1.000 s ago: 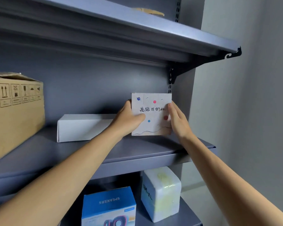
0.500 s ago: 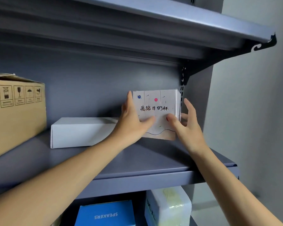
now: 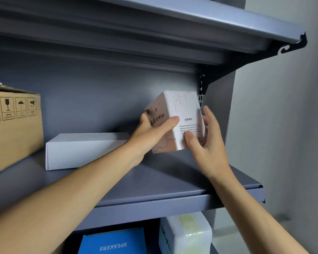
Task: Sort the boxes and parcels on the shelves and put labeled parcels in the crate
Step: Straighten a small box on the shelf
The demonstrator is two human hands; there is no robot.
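A small white-and-tan box [image 3: 184,109] with handwritten characters and coloured dots is at the right end of the middle shelf [image 3: 154,182], turned so a corner and its printed white side face me. My left hand [image 3: 152,133] grips its left face, thumb laid across the corner. My right hand [image 3: 206,140] holds the right side, thumb on the printed face and fingers behind the box. The box appears tilted and slightly lifted off the shelf.
A flat white box [image 3: 84,149] lies on the same shelf to the left, beside a large brown carton [image 3: 13,125]. Below stand a blue speakers box [image 3: 114,242] and a wrapped white parcel [image 3: 187,233]. An upper shelf [image 3: 191,28] overhangs; a wall is at the right.
The small box has been turned from front-on to corner-on, showing its printed side. My right hand has closed in on its right side; the view has shifted closer.
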